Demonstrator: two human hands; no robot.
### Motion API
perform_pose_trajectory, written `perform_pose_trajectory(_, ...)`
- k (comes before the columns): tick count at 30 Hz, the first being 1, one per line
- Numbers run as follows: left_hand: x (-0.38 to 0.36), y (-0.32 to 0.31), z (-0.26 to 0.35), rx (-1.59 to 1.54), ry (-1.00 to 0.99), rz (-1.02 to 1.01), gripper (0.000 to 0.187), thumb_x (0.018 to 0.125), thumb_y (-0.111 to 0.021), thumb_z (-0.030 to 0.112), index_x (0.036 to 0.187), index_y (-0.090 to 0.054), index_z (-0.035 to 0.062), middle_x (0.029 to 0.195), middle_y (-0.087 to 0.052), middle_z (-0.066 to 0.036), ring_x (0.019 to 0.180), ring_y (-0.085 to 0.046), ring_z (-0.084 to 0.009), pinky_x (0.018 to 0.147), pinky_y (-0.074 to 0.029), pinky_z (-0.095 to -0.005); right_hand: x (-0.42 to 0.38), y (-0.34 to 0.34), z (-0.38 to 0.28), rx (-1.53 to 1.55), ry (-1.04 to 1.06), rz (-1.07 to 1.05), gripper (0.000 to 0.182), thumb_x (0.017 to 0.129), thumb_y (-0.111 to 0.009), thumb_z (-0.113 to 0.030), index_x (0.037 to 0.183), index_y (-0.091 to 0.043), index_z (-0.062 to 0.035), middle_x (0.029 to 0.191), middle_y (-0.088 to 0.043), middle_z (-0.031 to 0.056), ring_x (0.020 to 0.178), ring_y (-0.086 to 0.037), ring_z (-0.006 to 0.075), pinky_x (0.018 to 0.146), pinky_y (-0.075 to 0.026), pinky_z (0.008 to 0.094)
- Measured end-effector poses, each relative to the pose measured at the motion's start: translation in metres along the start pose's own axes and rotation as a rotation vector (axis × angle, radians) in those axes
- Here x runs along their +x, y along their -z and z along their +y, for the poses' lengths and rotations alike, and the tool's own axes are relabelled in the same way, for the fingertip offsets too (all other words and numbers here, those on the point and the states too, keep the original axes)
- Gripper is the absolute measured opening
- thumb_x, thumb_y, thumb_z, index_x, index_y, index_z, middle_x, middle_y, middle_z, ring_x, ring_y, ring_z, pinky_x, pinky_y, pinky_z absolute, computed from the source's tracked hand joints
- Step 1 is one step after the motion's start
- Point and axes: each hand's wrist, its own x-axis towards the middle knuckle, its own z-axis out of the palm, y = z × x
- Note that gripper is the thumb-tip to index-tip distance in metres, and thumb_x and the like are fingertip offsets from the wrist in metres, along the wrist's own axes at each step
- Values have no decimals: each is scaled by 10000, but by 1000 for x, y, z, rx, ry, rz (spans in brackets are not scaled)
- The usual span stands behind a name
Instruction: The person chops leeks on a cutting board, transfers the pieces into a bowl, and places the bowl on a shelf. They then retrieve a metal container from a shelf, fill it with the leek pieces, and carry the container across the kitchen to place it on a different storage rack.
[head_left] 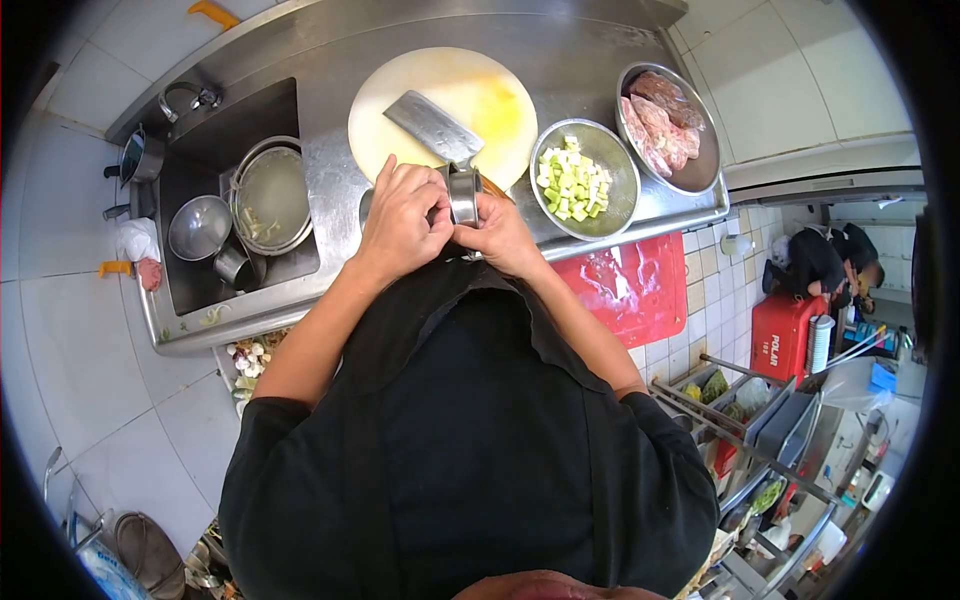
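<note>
Close to my body, at the counter's front edge, my right hand (497, 235) is closed round a small metal container (464, 198). My left hand (408, 215) is at the container's left side with its fingers bent together; what they pinch, if anything, is hidden. Just beyond my hands lies a round white cutting board (380, 80) with a yellow stain, and a cleaver (430, 122) rests flat on it. To the right, a metal bowl (625, 215) holds green and pale cubes (572, 182).
A bowl of raw meat (665, 130) stands at the back right. On the left is a sink (185, 290) with a pot (270, 195) and a colander (200, 228). A red mat (640, 290) lies below the counter. Another person (820, 262) bends at far right.
</note>
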Motion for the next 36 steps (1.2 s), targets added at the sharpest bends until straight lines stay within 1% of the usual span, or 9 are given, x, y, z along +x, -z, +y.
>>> perform_pose_trajectory(16, -26, 82, -91, 90, 343, 309, 109, 878, -621, 131, 873, -646, 26, 901, -656, -145, 891, -609, -346, 822, -476, -423, -3, -1, -1, 113, -22, 60, 281, 877, -652, 53, 1158, -637, 50, 1087, -716, 80, 971, -666, 116, 893, -533, 287)
perform_pose_trajectory(18, -62, 129, -116, 399, 593, 173, 309, 958, -526, 265, 925, -692, 6, 975, -699, -212, 927, -661, -379, 842, -494, -460, -4, 1, 0, 102, -5, 79, 294, 874, -651, 60, 1167, -634, 51, 1093, -714, 83, 974, -667, 120, 895, -534, 291)
perform_pose_trajectory(20, -92, 170, -129, 910, 1076, -328, 356, 951, -530, 350, 999, -731, 60, 1136, -699, -230, 1071, -672, -397, 937, -488, -514, -3, 4, 1, 111, 3, 94, 302, 863, -646, 65, 1165, -638, 52, 1088, -715, 84, 967, -668, 122, 891, -534, 292)
perform_pose_trajectory(22, -179, 200, -197, 800, 1215, -702, 355, 931, -560, 231, 1252, -669, 129, 1293, -659, -199, 1224, -617, -370, 1032, -364, -678, -3, 3, 4, 142, -2, 104, 308, 844, -638, 70, 1152, -647, 53, 1070, -720, 83, 952, -670, 122, 881, -533, 290)
perform_pose_trajectory(23, -146, 192, -135, 868, 1367, -626, 489, 908, -612, 155, 1395, -587, 178, 1406, -579, -203, 1306, -565, -337, 1048, -321, -712, -1, 3, 6, 144, -13, 95, 306, 832, -627, 68, 1137, -653, 54, 1054, -722, 81, 935, -665, 119, 866, -529, 284)
perform_pose_trajectory(25, -138, 179, -111, 776, 1092, -397, 643, 876, -699, 150, 1485, -494, 140, 1484, -504, -213, 1366, -504, -349, 1128, -312, -628, 4, 1, 9, 146, -34, 77, 306, 806, -606, 63, 1106, -663, 56, 1021, -725, 77, 900, -657, 112, 837, -521, 272)
perform_pose_trajectory(28, -78, 135, -90, -175, 887, -235, 823, 852, -789, 251, 1520, -393, -20, 1550, -461, -159, 1430, -428, -258, 1173, -316, -358, 13, -8, 8, -34, -78, 42, 304, 771, -570, 43, 1056, -674, 61, 960, -725, 71, 848, -637, 105, 793, -503, 260)
perform_pose_trajectory(31, -25, 72, -75, -467, 539, -240, 626, 1017, -593, 345, 1507, -424, -5, 1522, -500, -139, 1383, -473, -232, 1164, -321, -335, 15, -20, -11, -228, -122, -80, 378, 739, -522, 56, 1085, -673, 51, 986, -718, 42, 875, -635, 108, 824, -501, 264)
perform_pose_trajectory(36, 26, 34, -61, -333, 493, -567, 600, 1066, -398, 443, 1425, -531, -20, 1383, -605, -220, 1254, -573, -292, 1092, -387, -339, 6, -23, -22, -536, -27, -46, 309, 718, -551, 2, 1006, -640, 68, 778, -666, 137, 767, -614, 167, 729, -500, 336)
